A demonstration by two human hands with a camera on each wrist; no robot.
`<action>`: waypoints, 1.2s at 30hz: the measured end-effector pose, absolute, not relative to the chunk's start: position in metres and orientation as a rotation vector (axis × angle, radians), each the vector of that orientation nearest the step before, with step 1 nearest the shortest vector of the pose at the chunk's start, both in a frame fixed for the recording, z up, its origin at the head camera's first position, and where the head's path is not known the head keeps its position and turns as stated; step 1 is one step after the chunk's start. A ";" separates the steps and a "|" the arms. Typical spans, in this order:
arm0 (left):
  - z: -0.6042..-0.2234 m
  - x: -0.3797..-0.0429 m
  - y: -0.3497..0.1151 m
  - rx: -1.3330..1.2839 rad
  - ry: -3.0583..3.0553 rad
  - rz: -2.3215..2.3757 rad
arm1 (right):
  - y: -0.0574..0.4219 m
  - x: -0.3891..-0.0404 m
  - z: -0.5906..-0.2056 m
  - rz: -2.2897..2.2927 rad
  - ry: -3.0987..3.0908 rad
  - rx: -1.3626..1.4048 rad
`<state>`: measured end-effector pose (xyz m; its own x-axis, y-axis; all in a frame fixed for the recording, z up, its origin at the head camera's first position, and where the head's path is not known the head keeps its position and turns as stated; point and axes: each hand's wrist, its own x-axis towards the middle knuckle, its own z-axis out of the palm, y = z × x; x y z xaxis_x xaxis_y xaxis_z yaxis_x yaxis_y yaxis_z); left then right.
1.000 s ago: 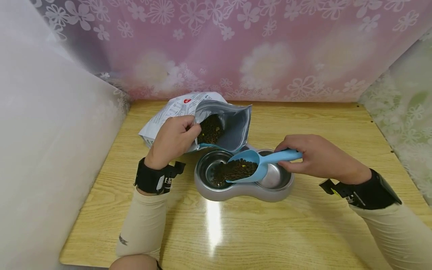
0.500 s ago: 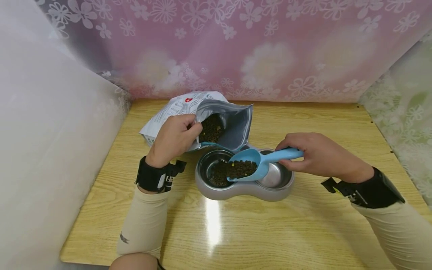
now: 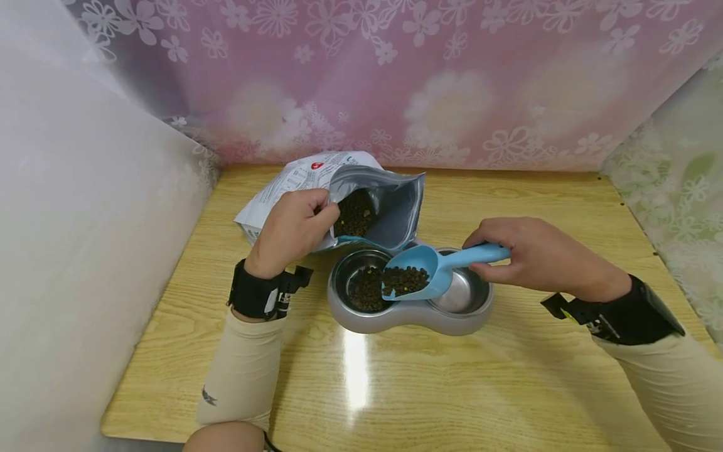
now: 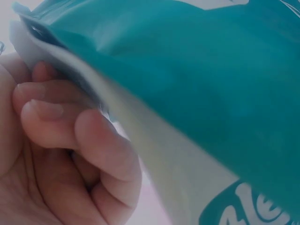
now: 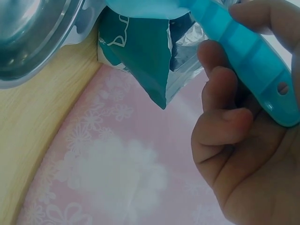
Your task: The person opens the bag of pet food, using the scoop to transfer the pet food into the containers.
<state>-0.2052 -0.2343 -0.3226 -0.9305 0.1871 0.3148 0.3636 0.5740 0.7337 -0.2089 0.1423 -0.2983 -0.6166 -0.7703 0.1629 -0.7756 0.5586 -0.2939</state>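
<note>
My left hand (image 3: 295, 230) pinches the mouth edge of a bag of kibble (image 3: 390, 204). The bag lies tilted, its silver-lined mouth facing me and brown kibble (image 3: 354, 216) inside; its teal face (image 4: 197, 89) fills the left wrist view. In my right hand (image 3: 536, 257) is the handle of a blue scoop (image 3: 437, 285), also seen from below as a ribbed handle (image 5: 248, 56) in the right wrist view. Kibble lies in the scoop, whose lip is tipped over the left metal bowl of a grey double feeder (image 3: 407, 317). That bowl holds kibble; the right bowl (image 3: 454, 295) shows bare metal.
The feeder and bag stand on a wood-grain table (image 3: 452, 383). A pink floral curtain (image 3: 440, 94) hangs along the back edge. A white sheet (image 3: 85, 220) is on the left and a green patterned one (image 3: 678, 169) on the right.
Kibble has slid from the scoop into the left bowl, so the scoop holds less and the bowl more. My right hand has risen slightly. The left hand keeps its grip on the bag.
</note>
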 end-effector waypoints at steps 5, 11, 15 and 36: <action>-0.323 -0.206 -0.235 -0.464 -2.591 -1.285 | 0.142 -0.209 -0.294 0.537 -2.752 1.377; -0.323 -0.207 -0.235 -0.466 -2.591 -1.268 | 0.141 -0.210 -0.291 0.504 -2.729 1.390; -0.323 -0.208 -0.236 -0.465 -2.592 -1.263 | 0.141 -0.210 -0.288 0.475 -2.735 1.389; -0.324 -0.208 -0.235 -0.453 -2.603 -1.269 | 0.131 -0.211 -0.266 0.321 -2.781 1.410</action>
